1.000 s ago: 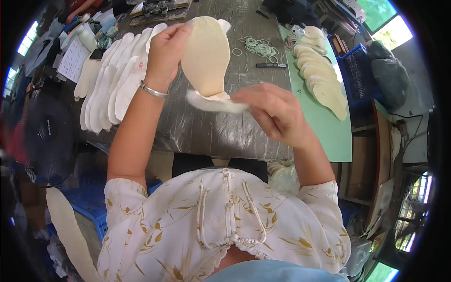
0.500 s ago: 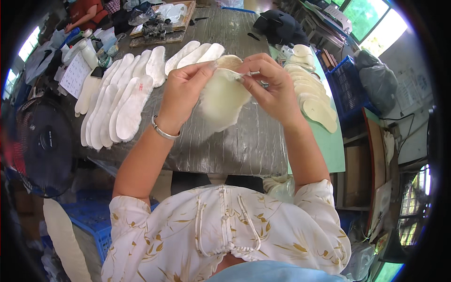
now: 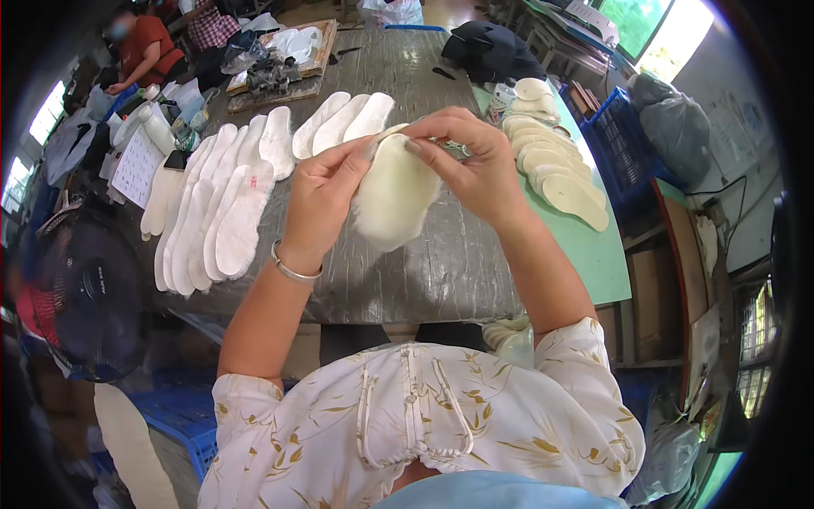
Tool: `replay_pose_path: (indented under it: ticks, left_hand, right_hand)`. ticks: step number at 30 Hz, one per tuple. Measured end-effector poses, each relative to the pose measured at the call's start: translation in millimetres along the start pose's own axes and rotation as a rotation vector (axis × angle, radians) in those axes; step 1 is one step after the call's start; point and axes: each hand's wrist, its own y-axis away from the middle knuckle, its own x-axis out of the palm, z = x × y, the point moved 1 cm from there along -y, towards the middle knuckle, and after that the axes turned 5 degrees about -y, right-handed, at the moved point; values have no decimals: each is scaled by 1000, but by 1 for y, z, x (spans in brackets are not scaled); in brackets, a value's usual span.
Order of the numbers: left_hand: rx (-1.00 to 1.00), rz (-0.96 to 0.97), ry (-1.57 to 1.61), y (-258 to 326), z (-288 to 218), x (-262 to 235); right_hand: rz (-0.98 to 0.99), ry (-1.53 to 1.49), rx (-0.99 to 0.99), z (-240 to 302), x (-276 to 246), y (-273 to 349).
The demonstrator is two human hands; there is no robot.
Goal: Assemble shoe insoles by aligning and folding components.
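A cream, fuzzy shoe insole (image 3: 392,197) is held up above the grey worktable (image 3: 441,263) between both hands. My left hand (image 3: 326,191), with a silver bangle at the wrist, grips its left edge. On the other side my right hand (image 3: 475,161) pinches the upper right edge near the toe end. Just beyond my left hand, several white insoles (image 3: 229,204) lie overlapped in a curved row across the table's left part. To the right, a stack of cream insoles (image 3: 555,165) rests on a green board (image 3: 602,254).
A black fan (image 3: 80,293) stands at the left by the table. A blue crate (image 3: 623,140) and a grey bag (image 3: 674,127) sit at the right. A wooden tray (image 3: 280,64), bottles and paper lie at the far end, where another person sits. A dark bag (image 3: 492,47) lies far right.
The insole has come down and closer, turning from upright to lying across both hands. My right hand has risen from its lower end to its upper right edge.
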Motion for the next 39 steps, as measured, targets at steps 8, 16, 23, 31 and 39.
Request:
replay_pose_path:
  ticks: [8, 16, 23, 31, 39]
  left_hand:
    - [68, 53, -9, 9, -1, 4]
    - [118, -84, -230, 21, -4, -8]
    - [205, -171, -120, 34, 0, -17]
    - [180, -158, -97, 39, 2, -11]
    - [190, -122, -153, 38, 5, -10]
  right_hand:
    - [-72, 13, 4, 3, 11, 7]
    - [-88, 66, -28, 19, 24, 26]
    - [-160, -42, -82, 15, 28, 36]
    - [-127, -33, -90, 12, 28, 35]
    - [-58, -32, -67, 9, 22, 33]
